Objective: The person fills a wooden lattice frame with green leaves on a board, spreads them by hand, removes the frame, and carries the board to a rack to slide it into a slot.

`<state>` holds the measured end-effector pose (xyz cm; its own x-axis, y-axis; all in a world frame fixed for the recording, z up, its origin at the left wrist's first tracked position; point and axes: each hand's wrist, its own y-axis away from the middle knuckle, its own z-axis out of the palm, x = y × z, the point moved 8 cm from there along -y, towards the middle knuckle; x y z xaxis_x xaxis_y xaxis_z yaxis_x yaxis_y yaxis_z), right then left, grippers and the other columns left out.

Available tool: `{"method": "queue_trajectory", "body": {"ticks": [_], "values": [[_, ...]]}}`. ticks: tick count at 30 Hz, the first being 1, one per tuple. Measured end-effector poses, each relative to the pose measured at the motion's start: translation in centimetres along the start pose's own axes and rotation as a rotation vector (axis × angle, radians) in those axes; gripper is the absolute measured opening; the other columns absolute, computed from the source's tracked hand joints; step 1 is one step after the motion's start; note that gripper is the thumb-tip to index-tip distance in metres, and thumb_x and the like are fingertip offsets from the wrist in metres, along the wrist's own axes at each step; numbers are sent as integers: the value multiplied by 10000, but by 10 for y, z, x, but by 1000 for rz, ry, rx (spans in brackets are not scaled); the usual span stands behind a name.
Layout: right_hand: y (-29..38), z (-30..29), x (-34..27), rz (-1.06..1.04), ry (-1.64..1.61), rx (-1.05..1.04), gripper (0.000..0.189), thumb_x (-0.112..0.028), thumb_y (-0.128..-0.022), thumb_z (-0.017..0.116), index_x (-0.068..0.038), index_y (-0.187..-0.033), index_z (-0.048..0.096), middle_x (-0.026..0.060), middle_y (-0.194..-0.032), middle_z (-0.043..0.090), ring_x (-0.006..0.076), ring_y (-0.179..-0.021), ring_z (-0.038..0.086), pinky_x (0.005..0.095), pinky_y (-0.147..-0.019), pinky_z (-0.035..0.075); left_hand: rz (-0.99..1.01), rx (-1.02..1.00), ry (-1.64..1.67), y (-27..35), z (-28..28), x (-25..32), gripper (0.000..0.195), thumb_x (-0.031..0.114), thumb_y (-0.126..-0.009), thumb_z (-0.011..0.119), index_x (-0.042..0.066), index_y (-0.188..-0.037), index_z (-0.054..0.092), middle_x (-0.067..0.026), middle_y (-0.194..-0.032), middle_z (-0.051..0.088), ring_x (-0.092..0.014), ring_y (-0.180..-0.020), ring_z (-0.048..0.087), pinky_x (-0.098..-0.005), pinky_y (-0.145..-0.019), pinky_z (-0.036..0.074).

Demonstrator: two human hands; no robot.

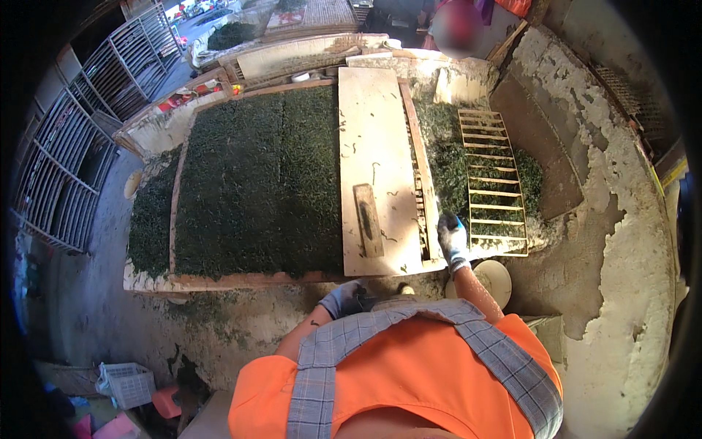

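My left hand (343, 299), in a grey work glove, is near my apron, just below the front edge of a wooden frame (241, 281). Chopped dark green plant matter (252, 186) fills this frame in a flat layer. A pale board (375, 142) lies across its right part, with a small wooden block (368, 219) on top. My right hand (453, 236), in a white and blue glove with dark fingers, is at the frame's right front corner; its grip is unclear. Right of it, a slatted wooden rack (493, 181) lies over more green matter (447, 170).
A round pale bucket (492, 282) stands by my right forearm. Slatted racks (60, 170) lean at the left. A white plastic basket (130, 386) is at the lower left. Blurred red headwear of what seems another person (458, 27) shows at the top.
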<state>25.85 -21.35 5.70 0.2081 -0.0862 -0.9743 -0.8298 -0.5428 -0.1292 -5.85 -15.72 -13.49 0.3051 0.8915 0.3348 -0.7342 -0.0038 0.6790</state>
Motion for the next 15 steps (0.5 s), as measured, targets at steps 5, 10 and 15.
{"method": "queue_trajectory", "body": {"ticks": [5, 10, 15], "values": [[-21, -1, 53, 99, -174, -106, 273, -18, -900, 583, 39, -1166, 583, 23, -898, 632, 77, -761, 552, 201, -720, 467, 44, 174, 435, 47, 68, 22, 590, 564, -778, 679, 28, -1024, 659, -127, -928, 670, -340, -874, 591, -527, -818, 492], [-41, 20, 33, 203, -83, -349, 348, -150, -930, 592, -4, -1243, 548, 8, -1008, 617, 65, -772, 525, 213, -689, 447, 287, -118, 467, 14, 24, 16, 529, 456, -914, 550, -35, -1105, 605, -195, -1009, 675, -365, -979, 613, -479, -999, 426], [-25, 35, -12, 655, -488, -641, 427, -335, -907, 620, -30, -1203, 576, 80, -1049, 650, 161, -867, 613, 295, -793, 507, 331, -54, 345, 94, 112, 38, 476, 387, -970, 455, -19, -1184, 582, -225, -1118, 643, -340, -1072, 607, -483, -1018, 426]]}}
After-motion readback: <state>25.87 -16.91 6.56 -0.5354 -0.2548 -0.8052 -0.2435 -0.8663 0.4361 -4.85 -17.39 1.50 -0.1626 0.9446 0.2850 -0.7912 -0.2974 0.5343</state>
